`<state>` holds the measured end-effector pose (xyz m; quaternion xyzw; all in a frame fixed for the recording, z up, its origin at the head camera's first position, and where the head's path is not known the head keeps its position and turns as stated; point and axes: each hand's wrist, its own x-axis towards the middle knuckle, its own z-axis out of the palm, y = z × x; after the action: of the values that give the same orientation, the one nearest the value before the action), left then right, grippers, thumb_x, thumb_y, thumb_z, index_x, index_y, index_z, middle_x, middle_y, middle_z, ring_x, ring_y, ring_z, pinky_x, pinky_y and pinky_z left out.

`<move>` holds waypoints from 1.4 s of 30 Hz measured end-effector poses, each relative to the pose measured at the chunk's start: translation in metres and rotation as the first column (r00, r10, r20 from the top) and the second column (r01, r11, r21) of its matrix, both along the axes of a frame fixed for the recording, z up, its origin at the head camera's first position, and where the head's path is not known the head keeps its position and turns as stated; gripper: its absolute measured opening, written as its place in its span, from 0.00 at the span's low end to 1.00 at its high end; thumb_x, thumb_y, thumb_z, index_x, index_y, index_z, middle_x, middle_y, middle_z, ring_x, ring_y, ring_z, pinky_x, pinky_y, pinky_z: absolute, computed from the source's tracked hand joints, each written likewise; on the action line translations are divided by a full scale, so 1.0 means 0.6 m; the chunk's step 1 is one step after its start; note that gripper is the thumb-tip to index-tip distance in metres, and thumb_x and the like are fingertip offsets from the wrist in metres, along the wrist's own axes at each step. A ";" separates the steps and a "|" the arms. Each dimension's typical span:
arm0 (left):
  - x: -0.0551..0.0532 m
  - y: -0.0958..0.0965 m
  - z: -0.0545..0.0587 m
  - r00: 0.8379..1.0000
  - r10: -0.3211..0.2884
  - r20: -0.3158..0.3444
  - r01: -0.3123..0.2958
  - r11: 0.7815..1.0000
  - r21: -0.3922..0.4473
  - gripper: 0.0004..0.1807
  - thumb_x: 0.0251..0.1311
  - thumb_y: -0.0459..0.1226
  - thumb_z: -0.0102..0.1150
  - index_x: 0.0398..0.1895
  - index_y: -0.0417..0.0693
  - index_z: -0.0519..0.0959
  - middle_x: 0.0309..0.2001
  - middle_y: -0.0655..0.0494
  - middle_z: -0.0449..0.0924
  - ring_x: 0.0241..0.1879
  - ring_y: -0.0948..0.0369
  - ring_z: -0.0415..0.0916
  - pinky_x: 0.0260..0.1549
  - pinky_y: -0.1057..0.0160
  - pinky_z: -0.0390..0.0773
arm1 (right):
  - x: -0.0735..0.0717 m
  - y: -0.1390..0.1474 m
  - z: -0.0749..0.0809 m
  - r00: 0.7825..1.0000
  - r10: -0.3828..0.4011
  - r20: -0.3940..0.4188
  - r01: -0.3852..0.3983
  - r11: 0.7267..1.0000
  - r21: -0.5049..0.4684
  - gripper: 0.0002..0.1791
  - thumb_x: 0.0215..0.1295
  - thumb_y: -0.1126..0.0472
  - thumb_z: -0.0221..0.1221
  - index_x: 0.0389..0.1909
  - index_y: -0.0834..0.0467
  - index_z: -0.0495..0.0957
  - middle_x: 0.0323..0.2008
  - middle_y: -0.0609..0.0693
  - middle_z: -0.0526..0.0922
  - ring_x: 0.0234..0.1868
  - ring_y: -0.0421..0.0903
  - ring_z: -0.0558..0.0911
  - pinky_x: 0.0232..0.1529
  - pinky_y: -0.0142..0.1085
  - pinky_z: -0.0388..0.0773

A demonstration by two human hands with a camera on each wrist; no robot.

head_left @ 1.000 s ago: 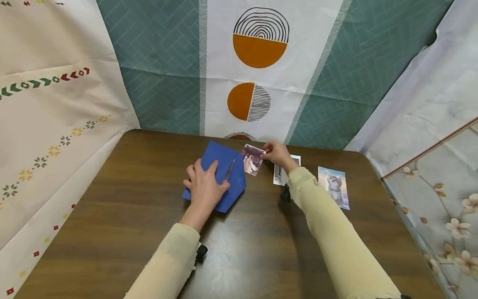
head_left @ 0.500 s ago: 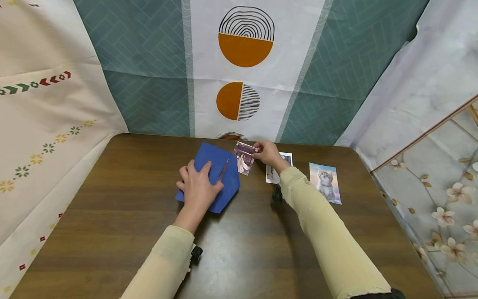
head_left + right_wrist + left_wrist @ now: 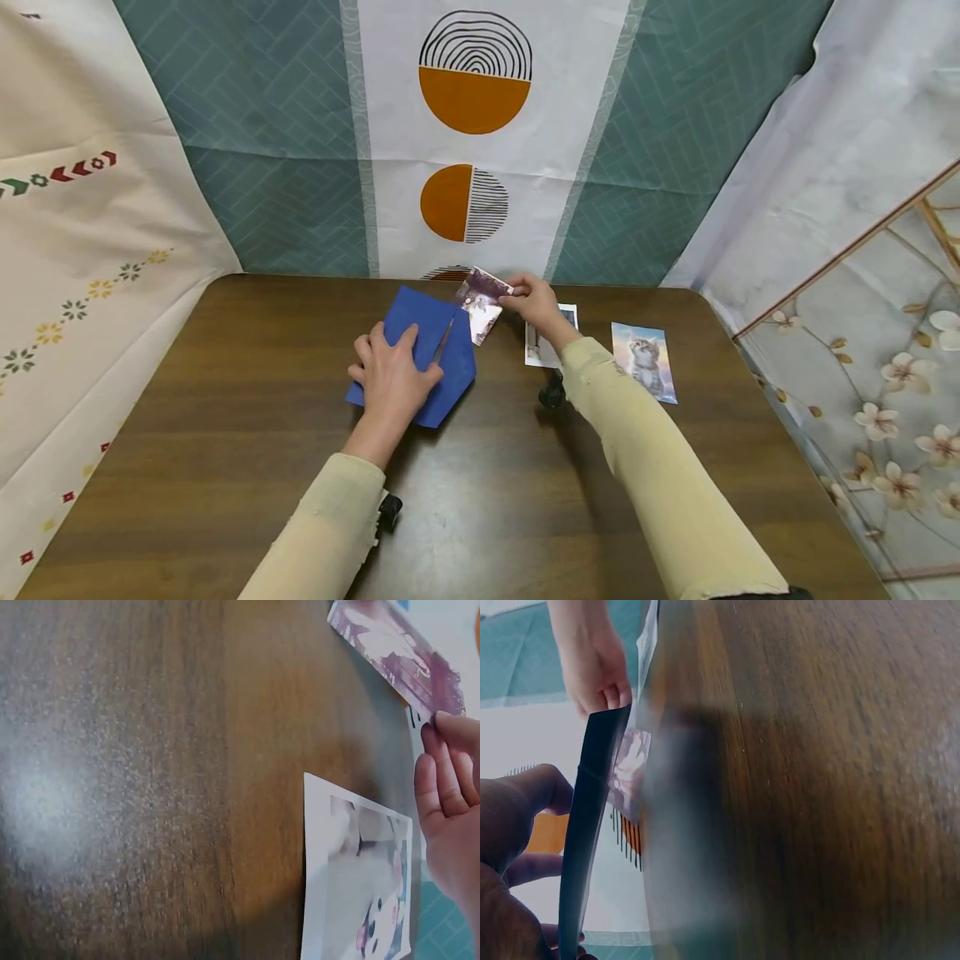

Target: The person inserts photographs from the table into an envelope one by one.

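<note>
My left hand (image 3: 392, 372) spreads over a blue envelope (image 3: 427, 315) and grips it, some fingertips reaching round its edge in the left wrist view. That view has the envelope (image 3: 592, 802) edge-on, raised off the tabletop. A narrow gap opens near the envelope's pointed right flap. Just right of it, my right hand (image 3: 534, 304) pinches a small purplish photo (image 3: 482, 302) by one corner between thumb and finger. The photo (image 3: 397, 649) is tilted and catches the light. Its lower left side meets the envelope's edge; I cannot tell whether it touches.
A white-bordered photo (image 3: 540, 350) lies beneath the right wrist, partly covered; the right wrist view shows an animal's face on it. Further right lies a kitten picture (image 3: 645, 362). The brown wooden table (image 3: 480, 500) meets a patterned cloth hanging (image 3: 292, 208) at the back.
The purplish photo has been lifted and tilted by my right hand, its near side now glossy and closer to the envelope. The left hand stays on the envelope. The head view has shifted slightly right.
</note>
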<state>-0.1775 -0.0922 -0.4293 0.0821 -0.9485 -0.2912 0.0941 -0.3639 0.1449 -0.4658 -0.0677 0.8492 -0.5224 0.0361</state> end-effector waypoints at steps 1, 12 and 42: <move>0.000 0.000 0.000 1.000 0.000 0.001 0.000 1.000 -0.001 0.39 0.61 0.47 0.74 0.76 0.47 0.76 0.78 0.29 0.56 0.74 0.31 0.51 0.56 0.25 0.61 | 0.001 0.001 0.002 1.000 -0.011 0.021 0.012 0.998 -0.058 0.18 0.70 0.67 0.69 0.57 0.67 0.80 0.38 0.50 0.84 0.38 0.44 0.82 0.45 0.42 0.81; -0.004 -0.001 0.000 1.000 -0.009 0.015 0.009 1.000 -0.007 0.39 0.62 0.47 0.73 0.76 0.47 0.75 0.78 0.28 0.56 0.74 0.31 0.50 0.57 0.24 0.61 | 0.007 0.020 0.017 0.980 -0.069 0.187 0.146 0.888 -0.436 0.06 0.76 0.68 0.63 0.49 0.64 0.78 0.38 0.48 0.86 0.37 0.41 0.87 0.60 0.49 0.83; -0.015 -0.002 0.000 1.000 0.000 0.008 0.000 0.999 0.037 0.38 0.62 0.45 0.72 0.76 0.48 0.75 0.79 0.29 0.54 0.75 0.32 0.48 0.58 0.25 0.59 | 0.039 0.069 0.059 0.956 0.085 0.280 0.041 0.908 -0.417 0.02 0.78 0.68 0.60 0.46 0.60 0.80 0.42 0.51 0.82 0.36 0.42 0.87 0.46 0.35 0.87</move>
<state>-0.1867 -0.0936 -0.4292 0.0850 -0.9433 -0.3083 0.0888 -0.3408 0.1865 -0.4304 -0.0057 0.7020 -0.6958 0.1517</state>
